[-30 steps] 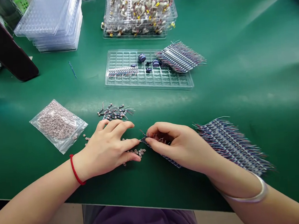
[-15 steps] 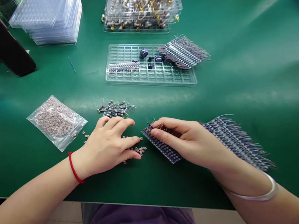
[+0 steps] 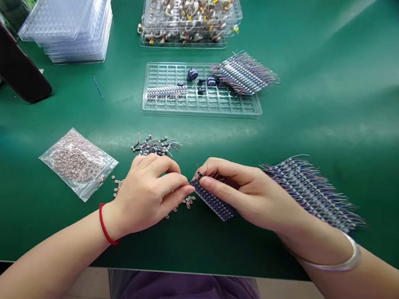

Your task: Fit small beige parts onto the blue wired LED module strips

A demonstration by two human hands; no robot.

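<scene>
My right hand (image 3: 247, 192) grips a strip of small blue wired components (image 3: 214, 202), thumb on top, held just above the green table. My left hand (image 3: 151, 192), with a red string at the wrist, has its fingertips pinched together at the near end of that strip; what they pinch is too small to name. Small grey beads (image 3: 185, 202) lie scattered under the left fingers. A larger sheet of the same blue wired components (image 3: 309, 191) lies behind my right wrist. A loose pile of wired parts (image 3: 156, 146) lies just beyond my left hand.
A clear bag of grey beads (image 3: 78, 161) lies at left. A clear gridded tray (image 3: 199, 103) holds blue parts and a component strip (image 3: 243, 72). Stacked clear trays (image 3: 72, 21) and a tray of white parts (image 3: 190, 7) stand at the back. A dark stand (image 3: 9, 63) is far left.
My left fingers lifted from the beads and closed in a pinch at the strip's end. My right hand shifted the strip slightly toward the left hand.
</scene>
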